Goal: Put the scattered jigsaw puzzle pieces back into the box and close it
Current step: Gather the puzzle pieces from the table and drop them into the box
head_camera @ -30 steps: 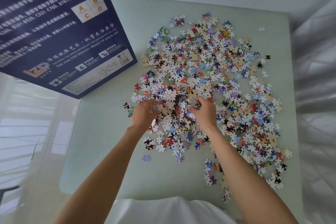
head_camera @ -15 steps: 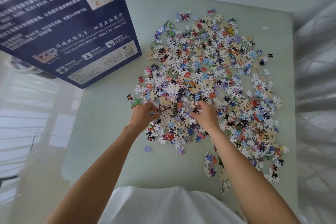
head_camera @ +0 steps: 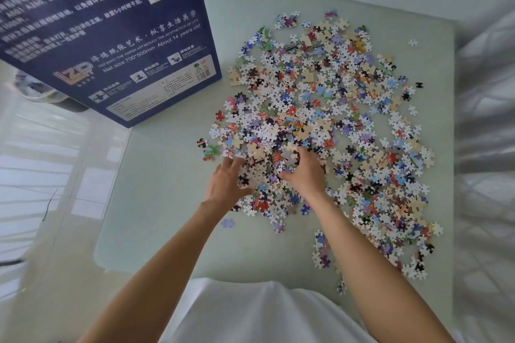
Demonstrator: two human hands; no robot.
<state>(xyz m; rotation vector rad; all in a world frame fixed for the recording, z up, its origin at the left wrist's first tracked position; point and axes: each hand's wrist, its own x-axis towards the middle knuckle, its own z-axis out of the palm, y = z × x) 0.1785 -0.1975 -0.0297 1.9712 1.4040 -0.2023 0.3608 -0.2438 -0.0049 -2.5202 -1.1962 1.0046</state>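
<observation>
Many colourful jigsaw pieces (head_camera: 328,108) lie scattered over the right half of a pale green table (head_camera: 167,189). A dark blue puzzle box (head_camera: 106,30) with white print stands at the back left, its printed side facing me. My left hand (head_camera: 227,185) and my right hand (head_camera: 305,172) are cupped toward each other at the near edge of the pile. Between them they hold a heap of pieces (head_camera: 267,164), which hides the fingertips.
A single lilac piece (head_camera: 227,223) lies apart on the table near my left forearm. More loose pieces (head_camera: 320,253) trail toward the front right edge. A glossy white floor (head_camera: 41,175) lies to the left, and grey fabric (head_camera: 485,147) runs along the right.
Both hands have closed in toward each other and gathered a heap of pieces between them. The camera has shifted, so the box appears lower and further right.
</observation>
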